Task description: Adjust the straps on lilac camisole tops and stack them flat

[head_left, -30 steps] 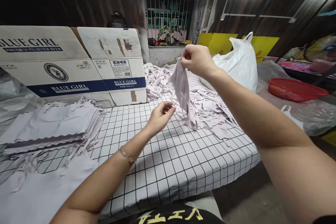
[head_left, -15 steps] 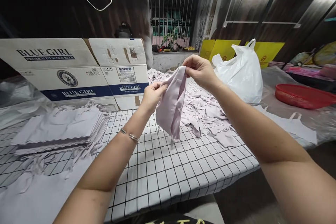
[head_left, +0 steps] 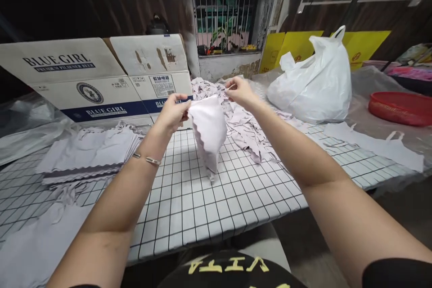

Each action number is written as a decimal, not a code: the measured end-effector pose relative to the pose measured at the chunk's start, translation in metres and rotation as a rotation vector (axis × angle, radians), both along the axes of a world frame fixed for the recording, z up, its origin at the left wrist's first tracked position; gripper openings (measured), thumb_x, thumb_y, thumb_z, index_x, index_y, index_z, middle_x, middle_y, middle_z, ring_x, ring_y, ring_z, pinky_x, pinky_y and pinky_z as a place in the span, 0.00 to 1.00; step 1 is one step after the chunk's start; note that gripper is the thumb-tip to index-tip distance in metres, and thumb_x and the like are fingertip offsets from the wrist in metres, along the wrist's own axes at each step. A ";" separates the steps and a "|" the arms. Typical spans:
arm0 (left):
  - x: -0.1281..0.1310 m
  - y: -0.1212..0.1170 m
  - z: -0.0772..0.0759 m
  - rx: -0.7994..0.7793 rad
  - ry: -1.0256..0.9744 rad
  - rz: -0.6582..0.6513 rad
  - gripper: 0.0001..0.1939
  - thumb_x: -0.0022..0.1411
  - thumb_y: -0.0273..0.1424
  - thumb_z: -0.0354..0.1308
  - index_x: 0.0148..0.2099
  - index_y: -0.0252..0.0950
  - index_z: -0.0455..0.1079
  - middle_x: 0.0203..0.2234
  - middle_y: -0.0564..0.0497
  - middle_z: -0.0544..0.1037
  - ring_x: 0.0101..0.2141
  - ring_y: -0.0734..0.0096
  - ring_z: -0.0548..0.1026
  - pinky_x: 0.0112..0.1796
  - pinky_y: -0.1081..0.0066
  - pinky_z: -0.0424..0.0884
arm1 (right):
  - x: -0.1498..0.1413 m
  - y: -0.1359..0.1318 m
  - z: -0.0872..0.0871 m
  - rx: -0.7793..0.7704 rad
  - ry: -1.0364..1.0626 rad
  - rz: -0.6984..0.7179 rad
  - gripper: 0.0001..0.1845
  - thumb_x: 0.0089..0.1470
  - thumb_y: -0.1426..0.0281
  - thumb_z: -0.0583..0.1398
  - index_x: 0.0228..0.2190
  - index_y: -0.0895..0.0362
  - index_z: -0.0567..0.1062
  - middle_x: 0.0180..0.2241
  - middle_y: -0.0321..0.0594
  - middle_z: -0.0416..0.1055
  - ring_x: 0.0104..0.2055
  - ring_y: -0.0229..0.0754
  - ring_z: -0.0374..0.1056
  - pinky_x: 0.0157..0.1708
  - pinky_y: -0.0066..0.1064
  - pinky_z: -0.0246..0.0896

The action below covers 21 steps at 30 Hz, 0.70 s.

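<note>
My left hand [head_left: 174,112] pinches a pale lilac camisole [head_left: 211,126] by its upper edge. The garment hangs folded above the table, its scalloped edge facing left and its lower tip near the tabletop. My right hand [head_left: 239,91] is up beside the camisole's top right corner, thumb and fingers pressed together. What sits in that pinch is too small to make out. Behind and below the right hand spreads a heap of lilac fabric scraps [head_left: 251,137]. To the left lies a neat stack of matching camisoles [head_left: 91,148], with another camisole [head_left: 43,238] flat in front of it.
A checked cloth covers the table [head_left: 222,207]. An opened beer carton [head_left: 101,85] stands along the back left. On the right are a white plastic bag [head_left: 317,85], a red basin [head_left: 401,107] and another lilac piece with straps [head_left: 378,146]. Yellow boards [head_left: 300,47] lean behind.
My hands have moved apart, the left one to the left with the camisole. The right hand has come off the garment's top edge. The camisole has turned, showing its scalloped edge. The view has tilted down.
</note>
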<state>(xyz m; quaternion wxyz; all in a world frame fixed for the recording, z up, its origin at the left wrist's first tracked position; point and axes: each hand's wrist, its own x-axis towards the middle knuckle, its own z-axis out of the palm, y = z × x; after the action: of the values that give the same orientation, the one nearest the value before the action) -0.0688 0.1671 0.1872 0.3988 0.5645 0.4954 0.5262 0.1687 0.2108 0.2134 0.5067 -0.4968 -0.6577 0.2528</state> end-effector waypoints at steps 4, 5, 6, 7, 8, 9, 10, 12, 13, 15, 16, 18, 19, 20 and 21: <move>-0.069 0.005 -0.094 -0.228 0.502 0.168 0.08 0.55 0.34 0.57 0.35 0.36 0.65 0.20 0.53 0.68 0.23 0.69 0.70 0.30 0.67 0.69 | -0.030 -0.040 -0.093 -0.069 -0.256 0.034 0.08 0.51 0.74 0.64 0.30 0.55 0.68 0.25 0.31 0.66 0.29 0.40 0.65 0.29 0.27 0.57; -0.086 -0.002 -0.115 -0.254 0.574 0.181 0.08 0.52 0.33 0.59 0.33 0.35 0.66 0.22 0.51 0.69 0.27 0.65 0.72 0.33 0.64 0.69 | -0.036 -0.059 -0.118 -0.121 -0.306 0.082 0.08 0.52 0.71 0.64 0.30 0.55 0.68 0.26 0.32 0.67 0.30 0.40 0.66 0.30 0.28 0.57; -0.102 -0.010 -0.133 -0.261 0.625 0.182 0.09 0.48 0.32 0.62 0.32 0.36 0.67 0.25 0.49 0.71 0.32 0.60 0.73 0.37 0.61 0.69 | -0.041 -0.079 -0.142 -0.189 -0.350 0.116 0.09 0.52 0.70 0.64 0.30 0.55 0.68 0.27 0.32 0.68 0.31 0.41 0.66 0.30 0.28 0.56; -0.114 -0.018 -0.147 -0.257 0.680 0.167 0.10 0.44 0.31 0.64 0.32 0.36 0.69 0.29 0.48 0.72 0.38 0.56 0.73 0.42 0.59 0.67 | -0.047 -0.098 -0.162 -0.250 -0.383 0.136 0.10 0.52 0.68 0.65 0.29 0.55 0.67 0.27 0.32 0.68 0.30 0.41 0.66 0.29 0.28 0.56; -0.124 -0.025 -0.158 -0.246 0.729 0.136 0.13 0.42 0.31 0.66 0.34 0.37 0.71 0.34 0.47 0.73 0.43 0.54 0.71 0.46 0.58 0.65 | -0.052 -0.115 -0.180 -0.295 -0.420 0.179 0.12 0.52 0.66 0.66 0.30 0.54 0.68 0.27 0.33 0.69 0.30 0.42 0.66 0.28 0.28 0.56; -0.130 -0.030 -0.166 -0.233 0.763 0.094 0.16 0.41 0.31 0.67 0.36 0.39 0.73 0.38 0.47 0.73 0.47 0.53 0.69 0.49 0.58 0.62 | -0.056 -0.128 -0.193 -0.311 -0.478 0.217 0.14 0.49 0.64 0.68 0.31 0.54 0.68 0.29 0.34 0.69 0.31 0.43 0.66 0.28 0.28 0.56; -0.133 -0.033 -0.172 -0.210 0.801 0.041 0.17 0.42 0.33 0.67 0.39 0.41 0.75 0.42 0.48 0.73 0.49 0.53 0.67 0.52 0.58 0.59 | -0.059 -0.137 -0.203 -0.304 -0.532 0.244 0.14 0.48 0.64 0.69 0.32 0.54 0.69 0.31 0.36 0.70 0.33 0.44 0.67 0.28 0.29 0.56; -0.134 -0.033 -0.179 -0.143 0.892 -0.057 0.16 0.47 0.37 0.65 0.41 0.44 0.76 0.45 0.50 0.73 0.51 0.54 0.65 0.54 0.56 0.54 | -0.059 -0.141 -0.211 -0.263 -0.592 0.276 0.10 0.50 0.66 0.68 0.31 0.55 0.72 0.34 0.39 0.71 0.36 0.46 0.67 0.31 0.30 0.57; -0.133 -0.031 -0.181 -0.107 0.936 -0.086 0.13 0.51 0.38 0.63 0.41 0.44 0.77 0.44 0.49 0.74 0.51 0.54 0.65 0.54 0.54 0.52 | -0.056 -0.136 -0.211 -0.268 -0.572 0.285 0.07 0.51 0.67 0.66 0.30 0.55 0.73 0.35 0.39 0.71 0.36 0.46 0.68 0.32 0.30 0.58; -0.128 -0.025 -0.179 -0.047 1.003 -0.102 0.10 0.57 0.39 0.58 0.37 0.42 0.78 0.41 0.47 0.75 0.50 0.54 0.65 0.53 0.51 0.49 | -0.044 -0.118 -0.204 -0.363 -0.436 0.328 0.05 0.55 0.67 0.62 0.29 0.56 0.74 0.32 0.38 0.72 0.35 0.45 0.68 0.34 0.31 0.60; -0.125 -0.023 -0.176 -0.026 1.008 -0.087 0.10 0.58 0.39 0.57 0.34 0.41 0.78 0.40 0.47 0.76 0.49 0.53 0.65 0.52 0.51 0.49 | -0.036 -0.108 -0.198 -0.428 -0.360 0.349 0.07 0.56 0.66 0.61 0.30 0.56 0.75 0.31 0.37 0.72 0.34 0.44 0.69 0.34 0.31 0.61; -0.115 -0.019 -0.165 0.009 0.963 -0.035 0.11 0.58 0.39 0.57 0.32 0.40 0.77 0.39 0.47 0.78 0.48 0.54 0.66 0.52 0.50 0.49 | -0.022 -0.089 -0.186 -0.507 -0.276 0.283 0.07 0.57 0.66 0.60 0.32 0.57 0.75 0.31 0.38 0.73 0.35 0.45 0.69 0.36 0.32 0.62; -0.109 -0.018 -0.157 0.026 0.929 -0.012 0.11 0.58 0.39 0.57 0.31 0.40 0.77 0.38 0.48 0.79 0.48 0.54 0.67 0.52 0.50 0.49 | -0.019 -0.081 -0.181 -0.491 -0.275 0.197 0.07 0.56 0.67 0.60 0.35 0.57 0.75 0.34 0.39 0.73 0.37 0.46 0.69 0.38 0.33 0.62; -0.102 -0.017 -0.147 0.033 0.893 0.001 0.12 0.59 0.39 0.56 0.30 0.40 0.77 0.35 0.48 0.80 0.47 0.54 0.68 0.52 0.51 0.49 | -0.020 -0.076 -0.177 -0.444 -0.294 0.099 0.09 0.55 0.67 0.61 0.38 0.57 0.74 0.38 0.40 0.73 0.40 0.47 0.68 0.40 0.34 0.62; -0.094 -0.017 -0.137 0.033 0.865 -0.003 0.13 0.60 0.39 0.54 0.29 0.40 0.76 0.30 0.49 0.80 0.45 0.55 0.70 0.52 0.51 0.50 | -0.024 -0.072 -0.173 -0.379 -0.324 0.013 0.13 0.53 0.67 0.62 0.41 0.56 0.73 0.42 0.42 0.71 0.44 0.49 0.67 0.42 0.35 0.61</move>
<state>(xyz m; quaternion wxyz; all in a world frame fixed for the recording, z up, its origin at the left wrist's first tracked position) -0.1629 0.1506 0.0499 0.1462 0.7402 0.6075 0.2485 0.1443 0.1384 0.0400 0.2905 -0.6128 -0.6744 0.2919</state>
